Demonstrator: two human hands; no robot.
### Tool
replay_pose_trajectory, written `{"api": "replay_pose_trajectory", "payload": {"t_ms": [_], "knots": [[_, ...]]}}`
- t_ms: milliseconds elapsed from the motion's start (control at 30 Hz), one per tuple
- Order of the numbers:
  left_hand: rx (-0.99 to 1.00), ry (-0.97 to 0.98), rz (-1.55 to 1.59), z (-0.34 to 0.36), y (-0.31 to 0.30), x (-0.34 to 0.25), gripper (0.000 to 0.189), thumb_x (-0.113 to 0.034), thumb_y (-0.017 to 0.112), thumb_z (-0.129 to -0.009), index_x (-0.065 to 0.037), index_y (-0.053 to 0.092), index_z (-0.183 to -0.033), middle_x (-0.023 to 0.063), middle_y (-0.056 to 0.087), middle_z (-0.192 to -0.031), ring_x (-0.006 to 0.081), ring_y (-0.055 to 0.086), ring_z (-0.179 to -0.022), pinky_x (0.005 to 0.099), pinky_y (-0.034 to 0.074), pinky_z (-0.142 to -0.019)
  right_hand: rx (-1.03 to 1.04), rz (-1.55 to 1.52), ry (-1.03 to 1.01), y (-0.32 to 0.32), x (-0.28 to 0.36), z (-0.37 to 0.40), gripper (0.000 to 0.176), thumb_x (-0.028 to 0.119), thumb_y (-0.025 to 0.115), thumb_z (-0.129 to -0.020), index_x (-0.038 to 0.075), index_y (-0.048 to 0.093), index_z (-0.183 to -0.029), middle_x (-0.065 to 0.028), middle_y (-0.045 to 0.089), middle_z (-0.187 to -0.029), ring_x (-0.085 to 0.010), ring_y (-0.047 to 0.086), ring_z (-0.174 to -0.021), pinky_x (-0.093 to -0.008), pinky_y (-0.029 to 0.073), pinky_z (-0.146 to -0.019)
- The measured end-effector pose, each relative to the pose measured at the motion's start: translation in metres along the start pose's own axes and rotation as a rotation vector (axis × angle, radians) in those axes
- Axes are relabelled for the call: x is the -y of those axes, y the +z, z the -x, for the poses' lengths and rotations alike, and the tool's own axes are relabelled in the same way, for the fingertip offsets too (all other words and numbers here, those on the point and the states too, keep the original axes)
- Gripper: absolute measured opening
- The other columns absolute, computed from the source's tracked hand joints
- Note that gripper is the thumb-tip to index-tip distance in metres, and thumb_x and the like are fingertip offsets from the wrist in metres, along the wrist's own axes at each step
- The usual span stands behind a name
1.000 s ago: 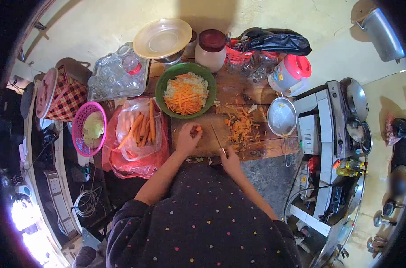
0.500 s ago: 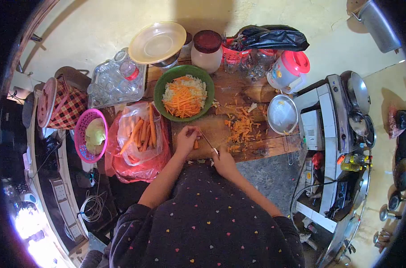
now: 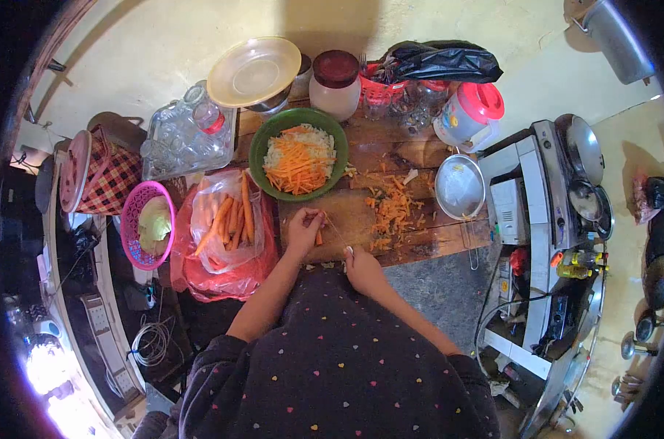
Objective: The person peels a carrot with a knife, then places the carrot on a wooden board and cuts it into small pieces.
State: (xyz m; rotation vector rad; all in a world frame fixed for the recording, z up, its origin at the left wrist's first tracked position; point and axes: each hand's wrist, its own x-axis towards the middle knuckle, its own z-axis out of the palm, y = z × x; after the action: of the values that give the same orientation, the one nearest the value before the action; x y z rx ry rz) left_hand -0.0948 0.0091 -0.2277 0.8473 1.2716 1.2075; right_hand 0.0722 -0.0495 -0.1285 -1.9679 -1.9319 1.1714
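My left hand [image 3: 303, 231] is closed around a piece of carrot [image 3: 319, 238] over the wooden cutting board [image 3: 350, 212]. In my right hand [image 3: 363, 268], at the board's near edge, is the handle of a knife. Its thin blade [image 3: 335, 227] slants up and left to the fingertips of my left hand. Just beyond the hands stands a green bowl [image 3: 257, 162] holding carrot strips [image 3: 297, 173] and pale shreds [image 3: 319, 143]. Carrot peelings [image 3: 394, 212] lie scattered to the right of the knife.
Whole carrots [image 3: 233, 219] fill a plastic bag [image 3: 222, 282] on the left, beside a pink basket [image 3: 129, 245]. A metal strainer [image 3: 460, 187] lies on the right. Behind are a tray of glasses [image 3: 172, 170], a lidded jar [image 3: 335, 95] and a pitcher [image 3: 460, 121].
The knife blade has turned and now looks thinner, seen more edge-on. Both hands stay nearly in place, still gripping the carrot piece and the knife. The whole view has shifted slightly.
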Motion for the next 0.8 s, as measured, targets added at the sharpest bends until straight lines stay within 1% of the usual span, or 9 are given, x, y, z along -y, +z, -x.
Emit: {"api": "replay_pose_trajectory", "payload": {"t_ms": [133,233,333,400,533,633,700,800], "knots": [[-0.027,-0.013,-0.015,0.003,0.003,-0.006,0.011,-0.005,0.057,-0.086,0.002,0.055,-0.094,0.008,0.061,-0.087,0.0133,0.06,-0.075,0.0241,0.049,-0.069,-0.017,0.067,0.002,0.001,0.009,0.001,0.039,0.032,0.036,-0.093,-0.004,0.052,-0.09,-0.0273,0.059,-0.074,-0.0437,0.059,-0.072,-0.0511,0.047,-0.066],[0.004,0.063,-0.123,0.008,0.004,-0.023,0.011,-0.005,0.057,-0.086,0.003,0.055,-0.094,0.0075,0.061,-0.086,0.0131,0.059,-0.076,0.0239,0.049,-0.069,-0.009,0.09,0.0,-0.002,0.015,0.001,0.038,0.03,0.036,-0.093,-0.004,0.052,-0.089,-0.0268,0.06,-0.075,-0.043,0.059,-0.073,-0.0505,0.046,-0.066],[-0.034,0.018,-0.053,0.007,0.005,-0.017,0.011,-0.004,0.057,-0.086,0.003,0.056,-0.094,0.0074,0.061,-0.085,0.0129,0.059,-0.076,0.0236,0.048,-0.07,-0.008,0.082,-0.014,-0.001,0.017,0.0,0.037,0.029,0.037,-0.093,-0.004,0.052,-0.088,-0.0267,0.06,-0.077,-0.0426,0.059,-0.074,-0.0501,0.046,-0.067],[-0.026,0.0,-0.057,0.006,0.004,-0.016,0.012,-0.004,0.057,-0.086,0.004,0.056,-0.095,0.0073,0.061,-0.085,0.013,0.059,-0.076,0.0237,0.048,-0.07,-0.026,0.119,-0.013,0.003,0.015,-0.003,0.038,0.031,0.037,-0.093,-0.003,0.055,-0.087,-0.025,0.061,-0.078,-0.0405,0.06,-0.073,-0.0486,0.048,-0.066],[-0.01,-0.049,-0.079,0.006,0.003,-0.017,0.013,-0.004,0.057,-0.086,0.005,0.056,-0.095,0.0071,0.062,-0.085,0.0131,0.059,-0.076,0.024,0.049,-0.071,-0.006,0.116,-0.009,0.005,0.015,-0.01,0.038,0.03,0.037,-0.093,-0.003,0.055,-0.088,-0.0252,0.061,-0.081,-0.0401,0.06,-0.076,-0.0488,0.047,-0.068],[-0.081,-0.014,-0.096,0.007,0.006,-0.017,0.013,-0.003,0.058,-0.085,0.005,0.057,-0.095,0.0077,0.062,-0.085,0.0135,0.06,-0.076,0.0243,0.049,-0.071,-0.009,0.101,-0.009,0.006,0.017,-0.013,0.038,0.03,0.036,-0.093,-0.003,0.055,-0.089,-0.0252,0.061,-0.081,-0.04,0.06,-0.077,-0.049,0.047,-0.069],[-0.063,-0.002,-0.049,0.01,0.007,-0.018,0.014,-0.004,0.059,-0.085,0.005,0.057,-0.096,0.0079,0.063,-0.085,0.0134,0.06,-0.077,0.024,0.049,-0.071,-0.022,0.09,0.008,0.008,0.016,-0.015,0.037,0.029,0.036,-0.093,-0.003,0.055,-0.09,-0.0253,0.061,-0.081,-0.0401,0.061,-0.077,-0.049,0.047,-0.069],[-0.067,0.005,0.016,0.008,0.007,-0.015,0.016,-0.006,0.06,-0.085,0.004,0.058,-0.097,0.0079,0.063,-0.085,0.0131,0.061,-0.077,0.0236,0.048,-0.071,0.046,0.133,0.031,0.005,0.018,-0.012,0.037,0.029,0.036,-0.093,-0.003,0.054,-0.092,-0.0254,0.061,-0.082,-0.04,0.061,-0.078,-0.0485,0.048,-0.069]]}}
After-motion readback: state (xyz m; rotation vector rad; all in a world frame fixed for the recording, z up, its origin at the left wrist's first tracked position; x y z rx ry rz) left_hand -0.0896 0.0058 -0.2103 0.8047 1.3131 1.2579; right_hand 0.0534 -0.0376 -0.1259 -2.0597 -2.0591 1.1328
